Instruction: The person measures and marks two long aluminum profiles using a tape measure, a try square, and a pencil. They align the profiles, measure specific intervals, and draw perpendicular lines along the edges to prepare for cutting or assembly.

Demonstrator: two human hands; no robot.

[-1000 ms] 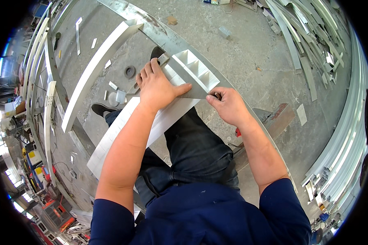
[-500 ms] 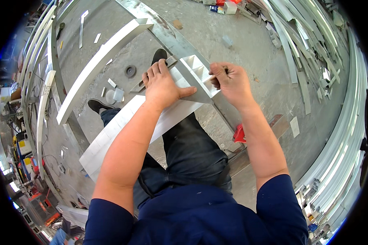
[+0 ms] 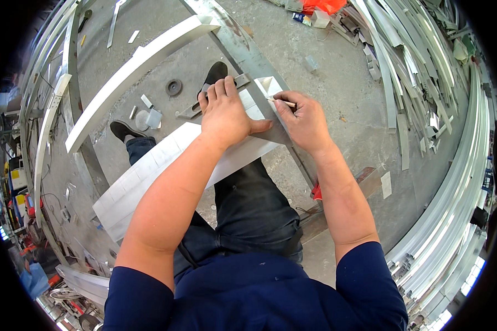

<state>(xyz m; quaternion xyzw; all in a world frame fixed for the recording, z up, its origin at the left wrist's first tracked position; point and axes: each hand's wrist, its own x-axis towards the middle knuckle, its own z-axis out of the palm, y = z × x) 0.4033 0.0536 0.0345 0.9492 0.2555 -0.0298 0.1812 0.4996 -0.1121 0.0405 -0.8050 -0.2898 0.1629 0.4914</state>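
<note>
A wide white metal profile (image 3: 149, 165) lies slantwise across in front of my legs, its hollow, divided end (image 3: 268, 84) at the upper right. Across that end runs a flat grey metal plate (image 3: 278, 132) with a straight edge. My left hand (image 3: 226, 116) lies on top, fingers stretched forward and thumb spread onto the plate. Under its fingers passes a slotted metal bar (image 3: 191, 111). My right hand (image 3: 305, 121) pinches a thin pencil-like stick (image 3: 284, 102), its tip at the plate's edge near the profile's end.
A long curved white profile (image 3: 138, 66) lies at the left over grey steel beams (image 3: 94, 165). A dark round disc (image 3: 174, 87) and small offcuts (image 3: 147, 101) are on the floor. Metal strips (image 3: 392, 66) pile up at the far right. A red tool (image 3: 316, 192) sits below my right wrist.
My right hand has turned and moved slightly left and down, bringing the stick's tip to the plate's edge. My left hand keeps its place on the profile. The whole view has shifted a little.
</note>
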